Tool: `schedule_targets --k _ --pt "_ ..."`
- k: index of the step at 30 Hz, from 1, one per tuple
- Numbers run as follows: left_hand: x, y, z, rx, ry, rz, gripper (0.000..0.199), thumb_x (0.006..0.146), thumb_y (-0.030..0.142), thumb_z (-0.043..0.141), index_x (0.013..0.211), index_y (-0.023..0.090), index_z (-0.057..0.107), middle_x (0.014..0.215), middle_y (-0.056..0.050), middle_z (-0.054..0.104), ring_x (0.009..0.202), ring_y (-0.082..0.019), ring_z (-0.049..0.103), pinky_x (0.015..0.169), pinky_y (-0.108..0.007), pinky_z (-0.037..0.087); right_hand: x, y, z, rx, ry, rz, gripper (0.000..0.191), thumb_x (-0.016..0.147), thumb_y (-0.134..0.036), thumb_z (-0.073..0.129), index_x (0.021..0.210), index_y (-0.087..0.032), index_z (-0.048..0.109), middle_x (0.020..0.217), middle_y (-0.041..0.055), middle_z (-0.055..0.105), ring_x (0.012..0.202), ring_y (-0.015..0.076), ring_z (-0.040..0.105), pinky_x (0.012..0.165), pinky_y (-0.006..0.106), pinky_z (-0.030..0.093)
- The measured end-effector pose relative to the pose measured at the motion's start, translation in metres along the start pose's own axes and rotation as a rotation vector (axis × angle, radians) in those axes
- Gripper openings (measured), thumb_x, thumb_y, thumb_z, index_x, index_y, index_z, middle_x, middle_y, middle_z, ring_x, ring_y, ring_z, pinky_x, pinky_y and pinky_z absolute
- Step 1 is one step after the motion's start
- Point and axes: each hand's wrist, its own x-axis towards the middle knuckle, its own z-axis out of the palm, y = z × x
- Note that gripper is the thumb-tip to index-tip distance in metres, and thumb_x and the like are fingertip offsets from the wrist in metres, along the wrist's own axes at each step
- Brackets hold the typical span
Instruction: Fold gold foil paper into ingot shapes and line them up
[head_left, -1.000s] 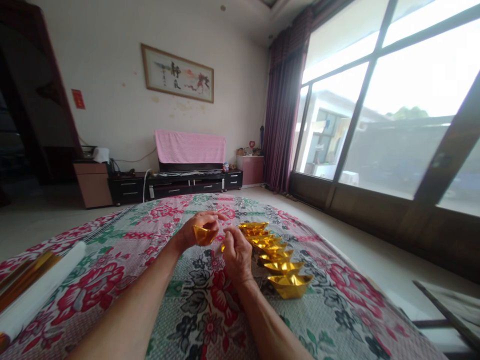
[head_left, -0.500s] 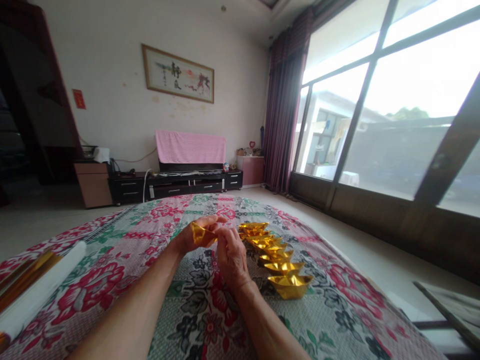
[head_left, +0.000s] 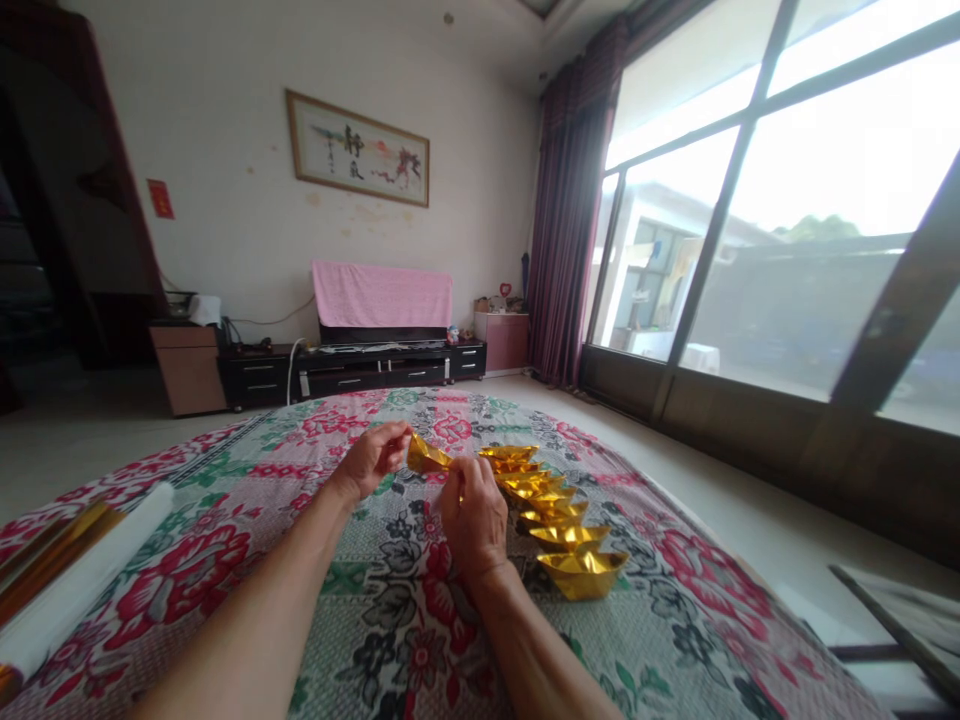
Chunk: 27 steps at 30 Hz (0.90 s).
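Note:
Between my two hands, just above the cloth, is a folded gold foil paper ingot (head_left: 427,456). My left hand (head_left: 373,458) pinches its left end with closed fingertips. At its right end the closed fingers of my right hand (head_left: 474,508) grip it; part of the paper is hidden behind them. To the right of my right hand, a row of finished-looking gold paper ingots (head_left: 582,573) stands on the flowered tablecloth (head_left: 360,640), several in number, boat-shaped with pointed ends.
At the left edge lie gold foil sheets (head_left: 60,550) beside a white roll (head_left: 90,580). Past the table's far edge stand a black TV cabinet (head_left: 352,378) and a pink cloth (head_left: 382,293) over a screen. Large windows (head_left: 810,270) run along the right.
My left hand has shifted from wrapping the foil to pinching its left tip. The ingot now stretches visibly between both hands, slightly farther right. The row of ingots has not moved.

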Motion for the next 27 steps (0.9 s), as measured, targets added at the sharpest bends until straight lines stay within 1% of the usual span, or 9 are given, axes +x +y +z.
schedule_targets --k 2,6,8,11,13,16,20,23,27 --pt "-0.002 0.005 -0.005 0.021 -0.096 -0.007 0.020 0.071 0.031 0.061 0.072 0.013 0.051 0.052 0.007 0.042 0.034 0.001 0.031 0.035 -0.012 0.026 0.001 0.003 0.001 -0.116 0.001 0.029 0.016 0.084 -0.017 0.038 0.078 -0.019 0.053 0.076 0.0013 0.052 0.069 0.0132 0.046 0.063 0.023 0.031" --pt "-0.007 0.020 -0.004 0.251 -0.167 -0.036 0.030 0.070 0.040 0.062 0.084 0.014 0.054 0.048 0.009 0.039 0.032 0.001 0.024 0.032 -0.011 0.015 0.001 0.006 0.002 -0.248 -0.034 0.049 0.014 0.084 -0.019 0.041 0.078 -0.020 0.054 0.077 0.0011 0.053 0.068 0.0134 0.046 0.062 0.024 0.027" --pt "-0.008 0.026 0.000 0.399 -0.172 -0.019 0.031 0.069 0.040 0.063 0.083 0.013 0.055 0.047 0.008 0.040 0.031 0.001 0.025 0.032 -0.012 0.014 0.001 0.007 0.002 -0.282 -0.044 0.055 0.013 0.084 -0.019 0.043 0.078 -0.020 0.054 0.077 0.0009 0.054 0.068 0.0136 0.046 0.062 0.025 0.026" --pt "-0.009 0.032 0.005 0.568 -0.170 0.031 0.030 0.069 0.041 0.062 0.077 0.013 0.056 0.047 0.007 0.042 0.032 -0.001 0.030 0.033 -0.014 0.019 0.002 0.007 0.002 -0.316 -0.057 0.063 0.013 0.083 -0.019 0.043 0.078 -0.020 0.055 0.076 0.0011 0.054 0.068 0.0140 0.046 0.063 0.026 0.025" --pt "-0.008 0.032 0.008 0.659 -0.151 0.050 0.029 0.069 0.041 0.061 0.078 0.013 0.058 0.047 0.007 0.044 0.033 -0.002 0.032 0.034 -0.014 0.022 0.002 0.007 0.002 -0.330 -0.063 0.068 0.012 0.083 -0.018 0.044 0.079 -0.020 0.055 0.076 0.0011 0.055 0.067 0.0140 0.046 0.063 0.027 0.024" --pt "-0.007 0.030 0.011 0.768 -0.114 0.046 0.028 0.068 0.039 0.059 0.081 0.014 0.060 0.047 0.006 0.045 0.035 -0.003 0.034 0.033 -0.015 0.022 0.002 0.009 0.003 -0.337 -0.073 0.072 0.010 0.082 -0.019 0.046 0.079 -0.020 0.056 0.076 0.0008 0.055 0.068 0.0138 0.046 0.064 0.027 0.024" --pt "-0.003 0.024 0.016 0.813 -0.086 0.048 0.021 0.066 0.032 0.056 0.074 0.013 0.061 0.046 0.006 0.045 0.033 -0.004 0.035 0.033 -0.016 0.022 0.001 0.011 0.004 -0.341 -0.092 0.077 0.009 0.082 -0.018 0.046 0.079 -0.020 0.055 0.077 0.0007 0.055 0.069 0.0138 0.047 0.065 0.027 0.024" --pt "-0.002 0.022 0.016 0.815 -0.073 0.047 0.018 0.065 0.029 0.054 0.071 0.013 0.061 0.046 0.005 0.047 0.033 -0.005 0.038 0.033 -0.017 0.024 0.001 0.011 0.004 -0.336 -0.103 0.087 0.010 0.082 -0.018 0.046 0.079 -0.020 0.055 0.078 0.0010 0.055 0.070 0.0137 0.048 0.065 0.027 0.025" --pt "-0.001 0.020 0.010 0.786 -0.063 0.052 0.019 0.064 0.029 0.055 0.071 0.013 0.061 0.048 0.004 0.050 0.035 -0.005 0.041 0.033 -0.017 0.025 0.001 0.006 0.001 -0.261 -0.060 0.077 0.014 0.081 -0.017 0.043 0.089 -0.020 0.055 0.080 0.0012 0.056 0.073 0.0138 0.050 0.066 0.025 0.028"
